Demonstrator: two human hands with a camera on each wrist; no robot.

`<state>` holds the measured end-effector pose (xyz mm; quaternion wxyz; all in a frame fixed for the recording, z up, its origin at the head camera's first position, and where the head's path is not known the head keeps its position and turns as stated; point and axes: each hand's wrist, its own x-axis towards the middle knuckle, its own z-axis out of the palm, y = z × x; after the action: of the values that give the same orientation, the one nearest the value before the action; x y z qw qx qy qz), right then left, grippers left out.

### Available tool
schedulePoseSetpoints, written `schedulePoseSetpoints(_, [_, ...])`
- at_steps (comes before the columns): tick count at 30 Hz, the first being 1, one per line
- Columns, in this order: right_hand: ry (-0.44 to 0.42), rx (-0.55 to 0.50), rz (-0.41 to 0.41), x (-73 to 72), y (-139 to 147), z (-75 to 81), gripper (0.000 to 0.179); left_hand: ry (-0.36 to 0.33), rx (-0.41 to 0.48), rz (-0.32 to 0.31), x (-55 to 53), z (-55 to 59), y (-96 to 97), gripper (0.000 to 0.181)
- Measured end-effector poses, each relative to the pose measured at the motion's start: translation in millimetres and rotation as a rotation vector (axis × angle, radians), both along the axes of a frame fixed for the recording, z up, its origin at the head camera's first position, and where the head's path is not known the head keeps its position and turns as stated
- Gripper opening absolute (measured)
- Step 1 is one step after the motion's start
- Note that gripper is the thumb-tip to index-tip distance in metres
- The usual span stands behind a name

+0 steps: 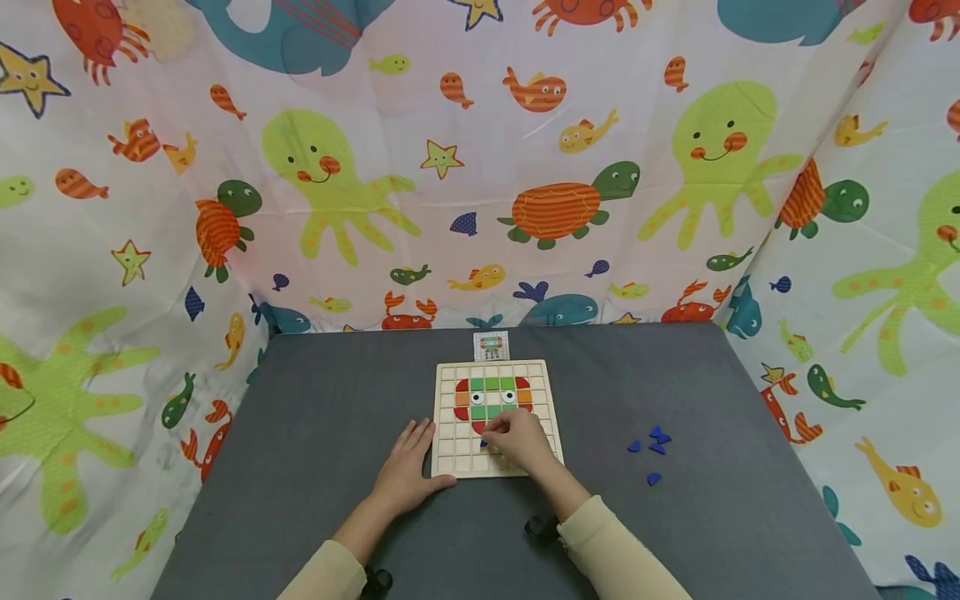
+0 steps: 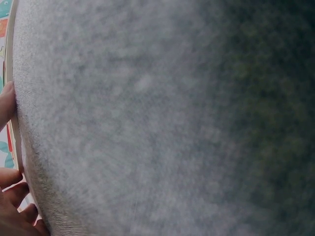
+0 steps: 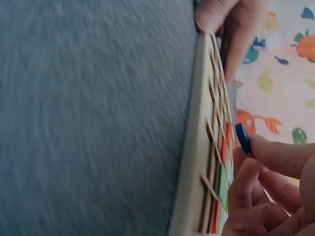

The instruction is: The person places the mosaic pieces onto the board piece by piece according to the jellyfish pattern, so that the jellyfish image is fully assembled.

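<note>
A square wooden grid board (image 1: pixel 459 461) lies on the table, with red, orange and green tiles (image 1: pixel 491 384) and two white eye-like discs set in its cells. My left hand (image 1: pixel 405 468) rests against the board's left edge and near corner, fingers extended and thumb spread along the front edge. Over the lower middle of the board, my right hand (image 1: pixel 521 438) pinches a small blue tile (image 3: pixel 242 137) between thumb and index finger. In the right wrist view the tile is held just above the grid. The left wrist view shows mostly blurred table surface, with fingertips (image 2: pixel 7 104) at the board's edge.
Several blue tiles (image 1: pixel 654 479) lie loose on the grey table (image 1: pixel 600 533) to the right of the board. A small picture card (image 1: pixel 491 346) with a similar coloured pattern lies just behind the board. A curtain (image 1: pixel 465 108) printed with sea animals surrounds the table.
</note>
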<state>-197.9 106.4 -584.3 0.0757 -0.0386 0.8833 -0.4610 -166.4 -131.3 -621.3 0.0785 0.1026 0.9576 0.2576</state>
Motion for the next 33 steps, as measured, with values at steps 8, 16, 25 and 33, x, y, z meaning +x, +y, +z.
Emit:
schedulePoseSetpoints(8, [0.111, 0.181, -0.018, 3.8, -18.9, -9.0, 0.005, 0.005, -0.004, -0.001, -0.4, -0.9, -1.3, 0.107])
schedulePoseSetpoints(16, [0.14, 0.231, -0.009, 8.3, -24.9, -7.7, 0.013, 0.015, -0.004, -0.005, -0.4, -2.6, -1.5, 0.106])
schedulePoseSetpoints(25, [0.181, 0.199, -0.022, 8.7, -13.3, 6.0, 0.007, 0.017, -0.008, -0.01, -2.9, -4.6, -2.2, 0.107])
schedulePoseSetpoints(33, [0.193, 0.213, -0.073, 11.5, 14.2, 22.1, 0.004, 0.005, -0.004, -0.001, -0.8, -2.6, -0.5, 0.107])
